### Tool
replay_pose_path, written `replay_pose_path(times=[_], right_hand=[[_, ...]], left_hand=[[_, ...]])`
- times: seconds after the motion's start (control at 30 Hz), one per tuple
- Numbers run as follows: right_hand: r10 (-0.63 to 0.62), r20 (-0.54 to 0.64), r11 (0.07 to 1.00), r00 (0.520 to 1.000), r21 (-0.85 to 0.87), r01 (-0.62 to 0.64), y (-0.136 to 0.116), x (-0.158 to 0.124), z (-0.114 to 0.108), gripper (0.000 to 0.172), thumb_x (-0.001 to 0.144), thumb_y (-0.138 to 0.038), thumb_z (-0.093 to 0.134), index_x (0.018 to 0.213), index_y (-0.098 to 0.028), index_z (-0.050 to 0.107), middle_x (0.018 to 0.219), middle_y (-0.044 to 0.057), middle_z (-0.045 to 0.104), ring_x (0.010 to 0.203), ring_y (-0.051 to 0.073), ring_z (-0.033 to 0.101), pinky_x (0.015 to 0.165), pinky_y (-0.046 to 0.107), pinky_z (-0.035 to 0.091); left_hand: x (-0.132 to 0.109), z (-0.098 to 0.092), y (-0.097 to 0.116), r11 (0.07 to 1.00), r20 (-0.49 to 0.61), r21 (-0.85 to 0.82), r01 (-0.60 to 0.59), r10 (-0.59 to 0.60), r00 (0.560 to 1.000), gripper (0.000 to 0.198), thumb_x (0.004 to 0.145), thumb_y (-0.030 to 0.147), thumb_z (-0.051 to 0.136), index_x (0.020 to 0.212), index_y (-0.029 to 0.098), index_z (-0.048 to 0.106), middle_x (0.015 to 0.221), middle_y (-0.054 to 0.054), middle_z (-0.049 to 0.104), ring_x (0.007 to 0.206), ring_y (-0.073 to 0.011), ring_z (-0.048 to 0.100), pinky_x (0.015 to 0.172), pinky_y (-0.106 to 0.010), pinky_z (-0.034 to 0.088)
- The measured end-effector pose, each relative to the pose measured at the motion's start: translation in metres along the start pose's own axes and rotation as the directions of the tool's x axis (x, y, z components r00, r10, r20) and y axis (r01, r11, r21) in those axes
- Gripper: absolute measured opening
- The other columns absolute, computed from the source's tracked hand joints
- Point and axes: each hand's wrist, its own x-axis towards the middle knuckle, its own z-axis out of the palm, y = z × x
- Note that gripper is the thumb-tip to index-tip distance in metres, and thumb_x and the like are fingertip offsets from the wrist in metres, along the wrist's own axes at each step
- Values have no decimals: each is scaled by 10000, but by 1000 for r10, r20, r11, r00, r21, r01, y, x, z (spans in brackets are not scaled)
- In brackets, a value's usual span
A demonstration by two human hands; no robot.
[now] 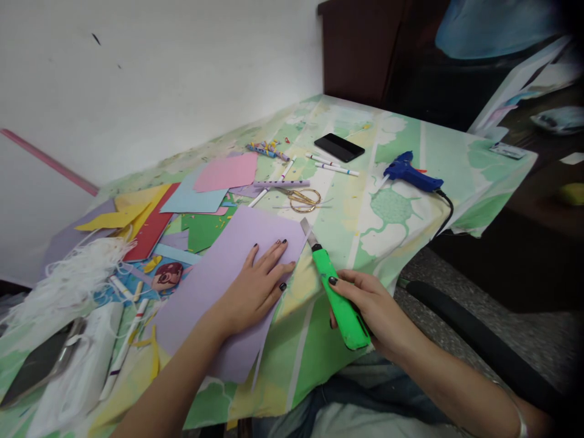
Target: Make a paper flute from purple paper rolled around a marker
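A large purple sheet of paper (205, 298) lies aslant at the table's front edge. My left hand (258, 283) rests flat on it, fingers spread. Narrow cut strips show along the sheet's right edge. In my right hand (358, 298) is a bright green utility knife (340, 304), gripped by its handle with the thumb on top. The knife's blade is out and its tip touches or hovers close to the sheet's upper right corner; which of the two I cannot tell. Gold-handled scissors (303, 199) lie just beyond the sheet.
Coloured papers (228, 173), a heap of white string (75, 274) and a white case (82, 371) fill the left side. Markers (336, 169) and a black phone (339, 147) lie farther back. A blue glue gun (413, 172) with a cord sits at the right. A black chair arm (474, 340) is beside the table.
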Motion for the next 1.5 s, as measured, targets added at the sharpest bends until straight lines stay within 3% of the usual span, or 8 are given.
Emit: replay_pose_path(times=[0.57, 0.77, 0.87, 0.97, 1.03, 1.17, 1.3, 1.5], right_hand=[[-46, -32, 992, 998, -116, 42, -10, 11, -14, 252, 725, -393, 626, 780, -152, 575, 496, -21, 561, 434, 126, 540, 403, 215, 404], [-182, -83, 936, 980, -320, 147, -28, -6, -58, 366, 707, -443, 657, 939, -159, 658, 661, 14, 639, 526, 143, 569, 487, 250, 441], [-234, -111, 855, 966, -496, 150, -46, -14, -88, 410, 729, -466, 636, 1006, -164, 656, 662, 31, 645, 573, 171, 574, 508, 267, 427], [-312, -106, 686, 944, -713, 146, -68, -6, -110, 453, 775, -499, 572, 1067, -158, 634, 642, 35, 636, 530, 170, 536, 464, 269, 353], [-385, -47, 506, 921, -846, 168, -83, 9, -118, 419, 820, -485, 505, 1042, -158, 643, 662, 50, 646, 552, 183, 549, 497, 283, 359], [-466, 56, 108, 883, -987, 119, -110, 48, -118, 316, 867, -340, 397, 916, -185, 668, 721, 67, 675, 711, 232, 618, 616, 302, 392], [-505, 57, -133, 861, -991, -12, -118, 77, -111, 310, 874, -249, 366, 1019, -169, 629, 792, 88, 689, 771, 255, 634, 614, 304, 389], [-635, 394, -542, 664, -840, -21, -113, 96, -95, 205, 837, -175, 427, 811, -106, 619, 788, 178, 645, 802, 324, 606, 732, 436, 435]], left_hand=[[0, -1, 1, 999, -13, -35, 7, -7, 1000, 404, 890, 210, 335, 1287, 216, 412, 1515, -116, 186, 1402, -242, 126, 1111, -551, 60], [-1, -1, 1, 992, -82, -117, 50, -60, 995, 439, 895, 235, 362, 1330, 222, 305, 1489, -102, 266, 1389, -201, 187, 1132, -503, 87], [-3, 1, -12, 971, -224, -141, 194, -222, 949, 510, 892, 296, 398, 1366, 219, 227, 1464, -127, 299, 1371, -234, 229, 1105, -517, 182], [-5, 3, -35, 903, -463, -108, 415, -415, 783, 595, 822, 413, 506, 1321, 173, 287, 1359, -182, 400, 1274, -309, 368, 1020, -518, 317], [-7, 3, -51, 825, -493, -75, 560, -518, 698, 593, 783, 482, 530, 1240, 132, 386, 1218, -190, 492, 1162, -339, 458, 954, -504, 374], [-12, -4, -76, 637, -318, -18, 770, -734, 600, 621, 716, 581, 532, 1091, 87, 495, 1031, -187, 555, 997, -358, 533, 834, -462, 427], [-13, -15, -89, 507, -150, 31, 861, -850, 505, 660, 630, 628, 569, 1033, 108, 519, 1035, -191, 566, 1001, -363, 530, 802, -414, 418], [-13, -25, -98, 528, -47, -72, 846, -849, 526, 480, 629, 523, 604, 913, 143, 528, 935, -132, 604, 853, -290, 567, 669, -323, 390]])
